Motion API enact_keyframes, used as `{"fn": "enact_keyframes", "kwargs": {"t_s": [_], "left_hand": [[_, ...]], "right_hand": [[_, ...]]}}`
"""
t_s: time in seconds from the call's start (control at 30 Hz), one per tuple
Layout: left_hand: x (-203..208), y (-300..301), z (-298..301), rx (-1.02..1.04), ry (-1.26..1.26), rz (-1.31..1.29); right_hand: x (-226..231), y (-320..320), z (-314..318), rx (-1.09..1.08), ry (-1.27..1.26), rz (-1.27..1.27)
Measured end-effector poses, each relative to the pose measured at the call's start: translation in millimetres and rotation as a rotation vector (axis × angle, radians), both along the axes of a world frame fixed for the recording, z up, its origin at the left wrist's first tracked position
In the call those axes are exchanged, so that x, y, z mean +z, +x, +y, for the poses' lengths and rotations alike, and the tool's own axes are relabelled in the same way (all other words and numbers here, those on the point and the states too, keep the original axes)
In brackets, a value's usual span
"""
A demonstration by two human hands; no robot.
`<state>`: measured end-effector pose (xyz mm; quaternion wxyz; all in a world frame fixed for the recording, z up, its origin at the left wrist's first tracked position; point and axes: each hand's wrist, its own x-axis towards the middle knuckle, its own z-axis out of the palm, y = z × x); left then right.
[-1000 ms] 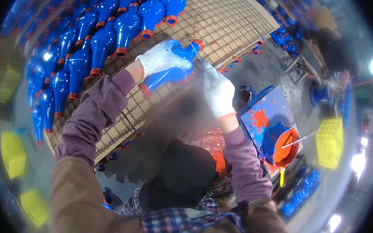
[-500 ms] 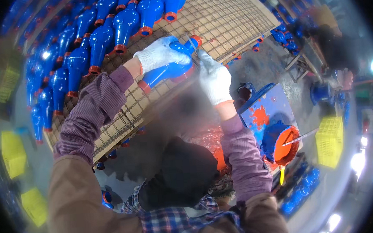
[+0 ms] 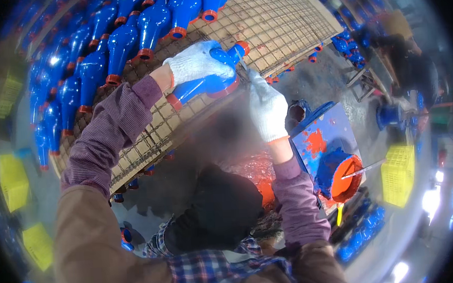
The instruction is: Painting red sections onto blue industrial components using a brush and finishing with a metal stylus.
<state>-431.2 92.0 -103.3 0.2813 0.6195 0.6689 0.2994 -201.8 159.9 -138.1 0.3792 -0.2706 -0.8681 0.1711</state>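
My left hand (image 3: 197, 64), in a white knit glove, is closed over a glossy blue pipe fitting (image 3: 213, 85) with a round middle and red-painted ends. The fitting lies over the near edge of a wire-mesh rack (image 3: 276, 27), one end pointing to the far right. In my right hand (image 3: 267, 108), also gloved, is a thin grey tool (image 3: 242, 61), pinched by the fingers. Its tip meets the blue neck just short of the far red end. Whether it is a brush or a scraper I cannot tell.
Rows of similar blue fittings (image 3: 122, 49) fill the rack's left side. At right, a paint-spattered blue board (image 3: 334, 129) stands near a can of orange-red paint (image 3: 345, 178) with a stick in it. Yellow crates (image 3: 398, 175) stand on both sides. Another person (image 3: 408, 63) is at the far right.
My right hand has drawn slightly back and right, bringing the tool tip to the neck's near-right side. My left hand keeps its grip on the fitting.
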Motion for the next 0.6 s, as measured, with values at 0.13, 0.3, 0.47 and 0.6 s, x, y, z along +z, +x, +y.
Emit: {"fn": "enact_keyframes", "kwargs": {"t_s": [0.13,0.3,0.47,0.6], "left_hand": [[0.1,0.8,0.0,0.041,-0.113,-0.054],[0.0,-3.5,-0.7,-0.224,0.085,0.330],[-1.6,-8.2,1.6,-0.383,0.290,0.545],[-5.6,-4.9,-1.4,-0.064,-0.002,0.045]], "right_hand": [[1.5,-2.5,2.6,-0.028,0.028,-0.096],[2.2,-4.0,-0.5,-0.041,-0.012,-0.103],[5.6,-2.2,-2.9,-0.019,0.068,-0.047],[6.8,-0.8,-2.4,-0.102,-0.096,-0.223]]}}
